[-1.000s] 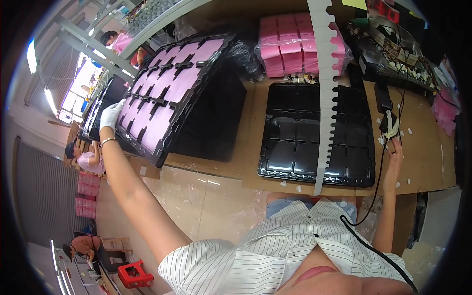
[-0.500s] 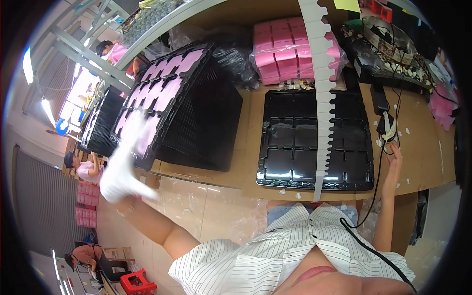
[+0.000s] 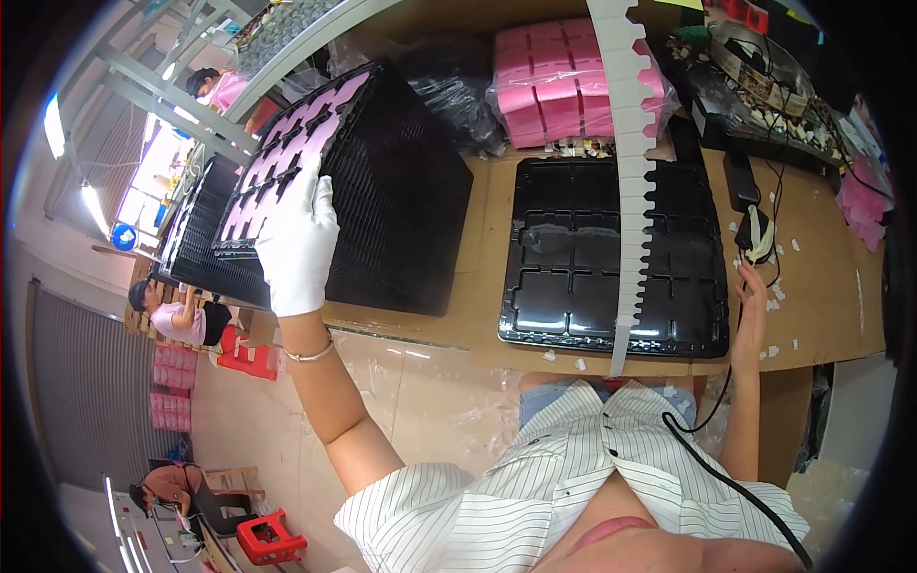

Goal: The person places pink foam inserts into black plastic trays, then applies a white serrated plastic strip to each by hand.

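My left hand (image 3: 298,250), in a white glove, is at the near corner of a tall stack of black plastic trays (image 3: 406,205). Its fingers close over the rim of the top tray, and the glove hides that corner. Pink foam pieces (image 3: 304,134) lie in the tray's compartments. On the right, my bare right hand (image 3: 753,310) rests at the table's front edge with its fingers apart. A black cable (image 3: 734,372) runs close beside it, and a small black device with a pale strip (image 3: 757,237) lies just beyond the fingertips.
Black trays (image 3: 611,258) lie before me under a white notched strip (image 3: 630,191). Behind them sit bagged pink foam blocks (image 3: 554,81). A cluttered black tray (image 3: 764,119) stands back right. Other people (image 3: 177,315) work at left, near a red stool (image 3: 270,537).
My blurred left hand has come down and rightward onto the near corner of the tall tray stack and now grips its top tray. My right hand stays at the table edge.
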Tool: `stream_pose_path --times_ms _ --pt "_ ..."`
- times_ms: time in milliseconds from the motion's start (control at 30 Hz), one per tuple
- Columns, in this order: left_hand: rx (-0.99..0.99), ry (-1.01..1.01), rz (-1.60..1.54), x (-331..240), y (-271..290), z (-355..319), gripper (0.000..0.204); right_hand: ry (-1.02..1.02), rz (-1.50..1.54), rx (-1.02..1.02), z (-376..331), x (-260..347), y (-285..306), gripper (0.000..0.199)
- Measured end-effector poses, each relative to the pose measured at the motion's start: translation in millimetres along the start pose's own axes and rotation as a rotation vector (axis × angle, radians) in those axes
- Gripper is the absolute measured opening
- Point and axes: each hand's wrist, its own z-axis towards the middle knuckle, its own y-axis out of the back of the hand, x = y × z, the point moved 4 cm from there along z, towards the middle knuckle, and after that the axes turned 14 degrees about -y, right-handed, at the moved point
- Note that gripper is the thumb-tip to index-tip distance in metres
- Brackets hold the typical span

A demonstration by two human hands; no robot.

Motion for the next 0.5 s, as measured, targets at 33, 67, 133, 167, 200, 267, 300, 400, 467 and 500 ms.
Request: stream_pose_path --times_ms 33,67,133,167,200,267,300,400,467,500 --pt "-0.016 0.02 0.009 -0.9 0.3 1.1 0.029 -0.004 -0.001 0.002 -1.3 -1.3 1.1 0.046" --pt "-0.036 0.009 0.016 2.0 -2.8 1.8 0.03 -0.01 0.028 0.009 -2.2 -2.7 2.0 0.047" --pt "0.02 0.032 0.046 2.6 -1.0 9.1 0.03 -0.022 0.054 0.019 -3.2 -3.6 3.5 0.047" --pt "0.071 0.055 0.077 2.7 -0.7 9.6 0.03 -0.023 0.055 0.026 -2.8 -1.5 3.2 0.047" --pt "0.059 0.061 0.065 2.3 0.4 7.0 0.03 -0.023 0.056 0.034 -3.4 0.8 3.1 0.047" --pt "0.119 0.094 0.072 -7.4 3.7 3.5 0.034 -0.011 0.037 0.034 -4.1 5.0 4.0 0.048" --pt "0.175 0.132 0.082 -12.1 5.0 0.8 0.038 0.009 0.021 0.037 -4.5 6.9 4.2 0.048" --pt "0.176 0.142 0.094 -6.5 2.4 3.8 0.038 0.017 0.069 0.057 -3.5 10.1 1.1 0.048" --pt "0.142 0.119 0.104 -1.9 -2.8 12.4 0.039 0.023 0.091 0.081 0.1 18.6 -4.6 0.048" --pt "0.145 0.102 0.141 -4.0 -3.1 14.7 0.038 0.036 0.118 0.097 -1.2 24.0 -7.7 0.047"
